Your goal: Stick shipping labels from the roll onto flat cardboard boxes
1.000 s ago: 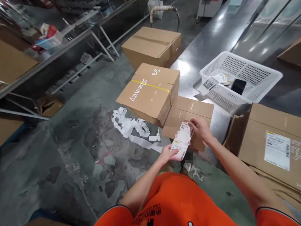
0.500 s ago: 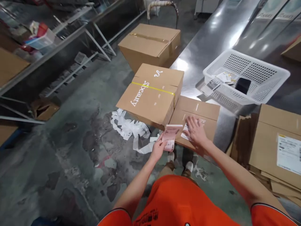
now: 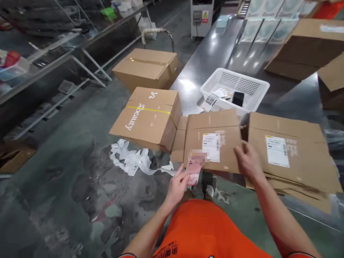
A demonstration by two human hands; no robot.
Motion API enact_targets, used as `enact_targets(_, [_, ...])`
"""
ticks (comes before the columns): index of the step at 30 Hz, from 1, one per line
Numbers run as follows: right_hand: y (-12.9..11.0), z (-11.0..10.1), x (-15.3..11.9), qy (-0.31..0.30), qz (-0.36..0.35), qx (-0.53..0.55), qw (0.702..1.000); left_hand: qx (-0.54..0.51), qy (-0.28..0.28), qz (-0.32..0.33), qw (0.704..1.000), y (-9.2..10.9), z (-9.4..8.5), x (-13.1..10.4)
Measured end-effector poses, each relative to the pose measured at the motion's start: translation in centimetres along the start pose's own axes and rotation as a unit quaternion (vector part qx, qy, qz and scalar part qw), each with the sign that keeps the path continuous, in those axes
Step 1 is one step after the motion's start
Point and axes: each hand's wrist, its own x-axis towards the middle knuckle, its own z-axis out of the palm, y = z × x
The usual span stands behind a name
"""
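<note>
My left hand [image 3: 177, 186] is closed around a pink stack of shipping labels [image 3: 195, 166], partly blurred. In front of me lies a flat cardboard box [image 3: 193, 143] with a white shipping label [image 3: 211, 147] on its face. My right hand [image 3: 248, 159] grips this flat box at its right edge, fingers curled over the side. Just right of that hand, another flat cardboard box [image 3: 303, 143] bears a white label [image 3: 278, 151] and rests on more flat cardboard [image 3: 295, 188].
A taped carton [image 3: 145, 118] marked "beauty" stands left, with another carton [image 3: 145, 64] behind it. A white plastic basket [image 3: 258, 87] on the steel table [image 3: 188, 75] holds papers and a phone [image 3: 238, 98]. White backing strips [image 3: 131, 157] litter the floor.
My right hand has moved from pressing on the label to the flat box's right edge. The view has swung right, showing more of the labelled box there. My left hand still holds the pink labels.
</note>
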Motion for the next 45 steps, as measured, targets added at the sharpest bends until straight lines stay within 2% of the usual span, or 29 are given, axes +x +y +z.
enact_targets(1, [1.2, -3.6, 0.1, 0.023, 0.015, 0.001, 1.000, -0.071, -0.040, -0.015, 0.997, 0.7, 1.0, -0.4])
enact_targets(3, [4.5, -11.2, 0.7, 0.085, 0.039, -0.048, 0.994, -0.201, -0.113, -0.089, 0.969, 2.0, 3.1, -0.8])
enact_targets(4, [6.3, -14.8, 1.0, 0.111, 0.074, -0.084, 0.988, -0.242, -0.131, -0.136, 0.952, 2.5, 4.1, -0.9])
enact_targets(5, [7.8, -17.7, 1.5, 0.103, 0.113, -0.126, 0.980, -0.264, -0.138, -0.176, 0.938, 2.9, 5.1, -1.0])
enact_targets(6, [8.7, -19.7, 1.8, 0.091, 0.128, -0.169, 0.973, -0.271, -0.137, -0.203, 0.931, 3.1, 6.0, -1.1])
enact_targets(7, [9.0, -20.7, 2.1, 0.079, 0.112, -0.202, 0.970, -0.270, -0.135, -0.218, 0.928, 3.3, 6.8, -1.1])
enact_targets(8, [8.6, -20.6, 2.2, 0.065, 0.065, -0.217, 0.972, -0.266, -0.136, -0.223, 0.928, 3.3, 7.4, -1.2])
enact_targets(9, [7.4, -19.5, 2.1, 0.041, 0.003, -0.205, 0.978, -0.261, -0.139, -0.222, 0.929, 3.2, 7.9, -1.4])
enact_targets(10, [5.6, -17.5, 1.8, 0.009, -0.075, -0.167, 0.983, -0.254, -0.142, -0.217, 0.932, 3.1, 8.2, -1.6])
enact_targets(11, [3.4, -15.0, 1.3, -0.048, -0.115, -0.099, 0.987, -0.246, -0.143, -0.212, 0.935, 2.8, 8.4, -1.8])
enact_targets(12, [1.1, -12.2, 0.6, -0.177, -0.123, -0.020, 0.976, -0.235, -0.142, -0.206, 0.939, 2.6, 8.3, -2.0])
enact_targets(13, [-1.1, -9.3, -0.1, -0.289, -0.130, 0.041, 0.948, -0.222, -0.143, -0.193, 0.945, 2.4, 8.1, -2.2])
enact_targets(14, [-3.0, -6.6, -1.0, -0.349, -0.123, 0.072, 0.926, -0.212, -0.144, -0.173, 0.951, 2.4, 7.6, -2.4])
enact_targets(16, [-5.5, -2.0, -2.7, -0.426, -0.093, 0.111, 0.893, -0.205, -0.122, -0.109, 0.965, 2.7, 6.4, -2.3])
enact_targets(18, [-6.4, 1.1, -4.1, -0.451, -0.074, 0.127, 0.881, -0.210, -0.065, -0.046, 0.975, 3.4, 4.9, -1.6])
enact_targets(20, [-6.3, 3.1, -5.0, -0.445, -0.088, 0.130, 0.882, -0.215, -0.007, -0.038, 0.976, 4.0, 3.6, -0.3])
enact_targets(22, [-6.2, 4.4, -5.2, -0.404, -0.126, 0.116, 0.898, -0.208, 0.024, -0.066, 0.976, 3.9, 2.8, 1.2])
enact_targets(24, [-6.3, 5.7, -4.6, -0.356, -0.164, 0.096, 0.915, -0.199, 0.038, -0.095, 0.975, 2.9, 2.6, 2.5])
enact_targets(26, [-6.4, 7.4, -2.9, -0.324, -0.193, 0.071, 0.923, -0.206, 0.030, -0.132, 0.969, 0.8, 2.5, 3.0])
enact_targets(30, [-6.3, 11.6, 2.6, -0.212, -0.233, -0.059, 0.947, -0.237, -0.028, -0.208, 0.948, -5.1, 1.8, 1.3])
enact_targets(33, [-6.0, 13.8, 6.4, -0.171, -0.251, -0.142, 0.942, -0.216, -0.055, -0.249, 0.943, -9.0, 0.4, -1.4])
enact_targets(35, [-5.9, 14.7, 7.5, -0.153, -0.271, -0.180, 0.933, -0.191, -0.043, -0.255, 0.947, -10.4, -0.9, -2.7])
enact_targets(38, [-6.1, 16.3, 6.4, -0.151, -0.307, -0.206, 0.917, -0.173, 0.016, -0.210, 0.962, -10.0, -3.2, -1.8])
enact_targets(41, [-6.2, 18.2, 2.4, -0.174, -0.334, -0.199, 0.905, -0.118, 0.095, -0.101, 0.983, -8.2, -5.0, 2.1])
enact_targets(43, [-5.6, 18.6, -0.6, -0.225, -0.405, -0.184, 0.867, -0.074, 0.103, -0.042, 0.991, -7.0, -5.7, 4.7])
enact_targets(45, [-4.1, 17.7, -2.7, -0.262, -0.459, -0.162, 0.833, -0.053, 0.077, -0.015, 0.995, -6.3, -5.8, 6.3])
